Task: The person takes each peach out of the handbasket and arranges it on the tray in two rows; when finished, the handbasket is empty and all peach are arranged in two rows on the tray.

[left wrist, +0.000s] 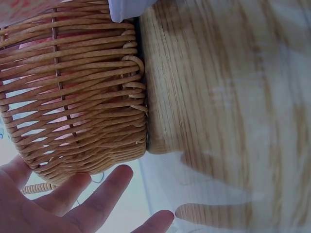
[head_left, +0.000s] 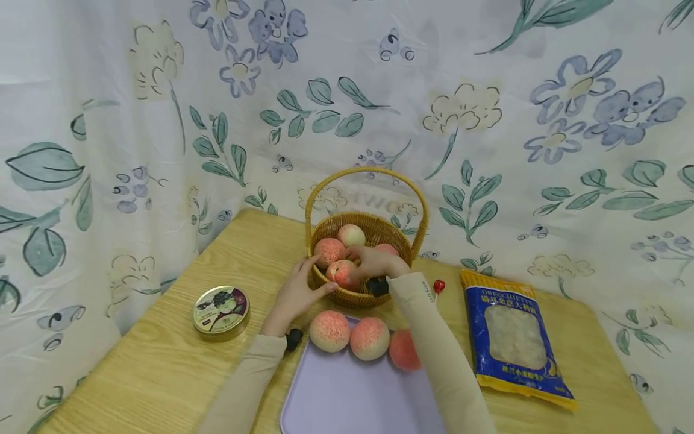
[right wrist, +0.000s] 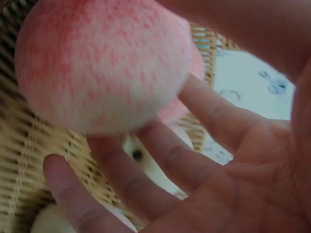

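Observation:
A wicker basket (head_left: 347, 297) with a tall handle stands at the back of the table, with several pink and cream peaches in it. My right hand (head_left: 376, 263) reaches inside and holds a peach (head_left: 340, 273) near the front left rim. In the right wrist view, fingers and thumb lie around that peach (right wrist: 102, 63). My left hand (head_left: 295, 295) touches the basket's left side, thumb toward the front. Its fingers (left wrist: 102, 199) look spread and fairly straight beside the woven wall (left wrist: 82, 97). Other peaches (head_left: 329, 252) lie behind the held one.
A lilac tray (head_left: 363, 398) sits in front of the basket, with three peaches (head_left: 370, 339) along its far edge. Left of it stands a round tin (head_left: 221, 310). A blue and yellow pasta bag (head_left: 515, 337) lies at right, near a small red-wrapped lollipop (head_left: 438, 286).

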A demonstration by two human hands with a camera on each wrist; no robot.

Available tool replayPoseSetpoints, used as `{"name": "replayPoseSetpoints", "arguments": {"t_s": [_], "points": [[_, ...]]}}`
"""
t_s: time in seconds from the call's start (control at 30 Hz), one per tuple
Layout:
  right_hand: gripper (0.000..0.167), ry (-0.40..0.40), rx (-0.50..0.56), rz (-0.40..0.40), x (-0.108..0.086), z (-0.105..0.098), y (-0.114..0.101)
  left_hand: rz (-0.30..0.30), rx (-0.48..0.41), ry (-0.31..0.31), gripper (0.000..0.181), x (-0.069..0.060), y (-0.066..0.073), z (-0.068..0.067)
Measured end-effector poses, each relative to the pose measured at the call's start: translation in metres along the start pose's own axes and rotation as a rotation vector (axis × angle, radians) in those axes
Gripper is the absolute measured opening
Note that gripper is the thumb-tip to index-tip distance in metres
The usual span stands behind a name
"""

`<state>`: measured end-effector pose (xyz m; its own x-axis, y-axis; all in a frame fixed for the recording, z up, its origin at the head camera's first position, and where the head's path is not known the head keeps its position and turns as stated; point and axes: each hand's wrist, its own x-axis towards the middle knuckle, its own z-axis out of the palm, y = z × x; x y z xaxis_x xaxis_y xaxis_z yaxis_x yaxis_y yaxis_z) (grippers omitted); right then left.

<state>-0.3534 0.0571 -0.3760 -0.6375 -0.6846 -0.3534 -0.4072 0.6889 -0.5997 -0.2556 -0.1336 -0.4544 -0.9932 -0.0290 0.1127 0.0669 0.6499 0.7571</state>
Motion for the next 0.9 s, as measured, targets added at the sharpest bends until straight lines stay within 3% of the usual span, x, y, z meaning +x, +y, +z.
{"name": "replayPoseSetpoints", "arguments": {"t_s": [0.2,0.4,0.67,0.9], "points": [[0.076,-0.065,-0.024,0.012,0.007,0.010,0.005,0.027,-0.001,-0.007,0.084,-0.001,0.004,0.005],[0.065,-0.049,0.028,-0.004,0.008,0.012,0.009,0.028,-0.008,0.003,0.084,-0.003,0.004,0.006],[0.061,0.073,0.060,0.002,-0.002,0.012,0.018,0.009,-0.019,-0.006,0.085,-0.005,-0.001,0.009],[0.065,0.215,0.123,-0.069,-0.040,-0.010,0.028,-0.005,-0.026,0.001,0.085,-0.001,-0.001,0.002]]}}
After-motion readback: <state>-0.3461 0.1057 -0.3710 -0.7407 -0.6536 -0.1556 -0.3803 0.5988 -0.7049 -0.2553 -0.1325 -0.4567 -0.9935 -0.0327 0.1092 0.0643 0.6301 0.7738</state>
